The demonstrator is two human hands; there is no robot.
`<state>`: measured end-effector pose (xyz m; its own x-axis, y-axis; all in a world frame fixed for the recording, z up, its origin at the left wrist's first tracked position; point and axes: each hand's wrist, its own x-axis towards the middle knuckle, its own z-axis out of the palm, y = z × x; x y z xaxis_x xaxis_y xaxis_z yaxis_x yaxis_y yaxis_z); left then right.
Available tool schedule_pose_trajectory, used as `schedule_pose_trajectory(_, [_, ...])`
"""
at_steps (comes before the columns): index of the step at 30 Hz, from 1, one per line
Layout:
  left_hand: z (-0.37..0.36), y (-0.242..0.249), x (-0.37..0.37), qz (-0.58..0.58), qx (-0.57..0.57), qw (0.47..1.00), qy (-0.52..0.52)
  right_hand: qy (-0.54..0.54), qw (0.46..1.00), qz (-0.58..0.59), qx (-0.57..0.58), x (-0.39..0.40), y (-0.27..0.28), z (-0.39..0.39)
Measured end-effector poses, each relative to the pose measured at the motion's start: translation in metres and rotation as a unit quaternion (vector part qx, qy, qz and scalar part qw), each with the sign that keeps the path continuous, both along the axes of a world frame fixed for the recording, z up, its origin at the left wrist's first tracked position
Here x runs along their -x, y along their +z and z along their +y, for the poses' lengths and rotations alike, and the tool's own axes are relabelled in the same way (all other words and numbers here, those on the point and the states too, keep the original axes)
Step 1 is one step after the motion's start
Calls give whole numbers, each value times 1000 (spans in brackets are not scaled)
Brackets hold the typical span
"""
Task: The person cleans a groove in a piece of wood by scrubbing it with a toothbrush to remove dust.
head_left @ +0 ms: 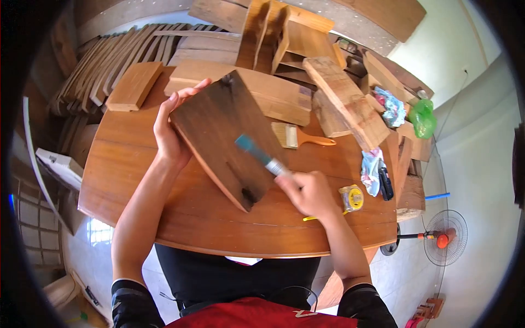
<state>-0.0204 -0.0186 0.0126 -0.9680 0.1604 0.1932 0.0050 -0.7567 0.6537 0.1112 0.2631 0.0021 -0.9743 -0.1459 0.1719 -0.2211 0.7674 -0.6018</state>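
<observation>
A dark brown wooden board (224,131) is tilted up over the table, and my left hand (174,128) grips it by its left edge, fingers partly hidden behind it. In my right hand (309,192) is a paintbrush (254,150) with teal bristles and a silver ferrule. Its bristles overlap the middle of the board's face in this view. Darker knot-like marks show near the board's top and bottom ends. Behind the board, a wider paintbrush (311,140) with an orange handle lies on the table. A yellow tape measure (351,198) sits just right of my right hand.
The wooden table (126,158) carries a wood block (134,86), a long plank (350,101) and a cardboard-coloured piece (251,90) at the back. Crumpled cloth (372,170), a black object (386,183) and a green plastic bag (423,117) are right. A fan (444,238) stands beyond.
</observation>
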Motion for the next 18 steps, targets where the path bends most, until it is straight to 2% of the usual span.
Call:
schedule_pose_trajectory(1, [1, 2, -1, -1, 22, 1000, 13, 89, 996, 12, -3, 0, -6, 0])
schedule_pose_trajectory(2, [2, 1, 0, 8, 31, 999, 19, 132, 988, 61, -44, 0, -8, 0])
schedule_pose_trajectory(6, [4, -3, 0, 21, 68, 997, 40, -75, 997, 18, -7, 17, -9, 12])
schedule_pose_trajectory(8, [5, -4, -1, 21, 74, 996, 39, -62, 998, -21, -17, 9, -4, 13])
schedule_pose_trajectory(10, [5, -5, -1, -5, 53, 998, 27, 51, 998, 44, 0, 1, -6, 0])
schedule_pose_trajectory(11, [5, -6, -1, -19, 45, 999, 22, 73, 997, 2, -17, 0, -1, -2])
schedule_pose_trajectory(15, [4, -7, 2, -29, 55, 998, 30, -100, 993, -20, -59, 11, 3, 12])
schedule_pose_trajectory(18, [5, -11, 2, -39, 43, 998, 34, -73, 994, -50, -57, 5, 3, 11])
